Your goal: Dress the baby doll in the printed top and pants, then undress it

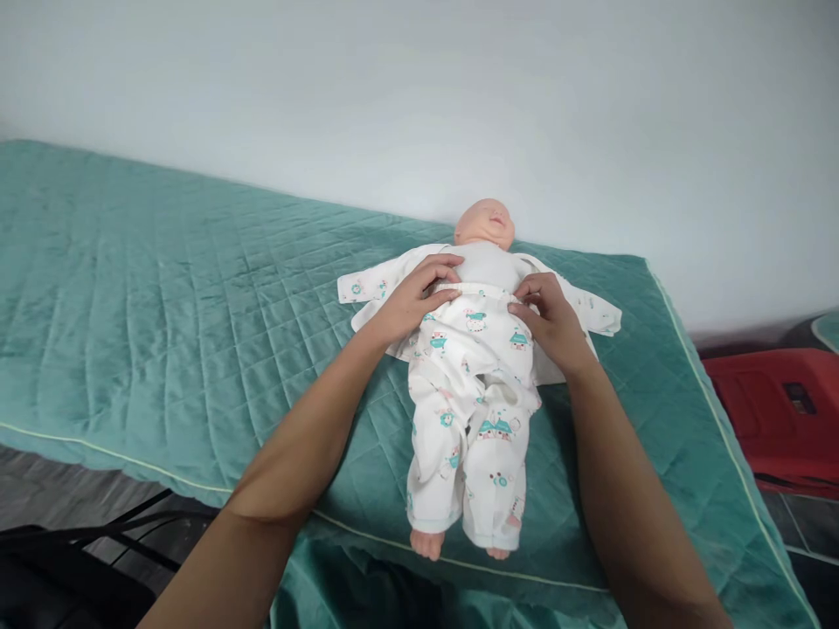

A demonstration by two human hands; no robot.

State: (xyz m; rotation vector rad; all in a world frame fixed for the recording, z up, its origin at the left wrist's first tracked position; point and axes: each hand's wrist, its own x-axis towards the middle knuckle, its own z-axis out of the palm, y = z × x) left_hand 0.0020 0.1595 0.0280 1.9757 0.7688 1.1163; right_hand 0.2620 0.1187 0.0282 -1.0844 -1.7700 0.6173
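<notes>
A green quilted cover (pixel 197 332) bears a pink baby doll (pixel 483 224). The left hand (pixel 419 295) and right hand (pixel 552 316) pinch its white cartoon-print cloth trousers (pixel 473 358) at the waistband.

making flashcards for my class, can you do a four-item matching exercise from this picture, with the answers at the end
Column one
1. right hand
2. doll's feet
3. trousers
4. quilted cover

Column two
A. white with coloured prints
B. green, spread beneath the doll
C. at the waistband
D. bare, poking out below the cuffs

Pairs: 1-C, 2-D, 3-A, 4-B
</notes>
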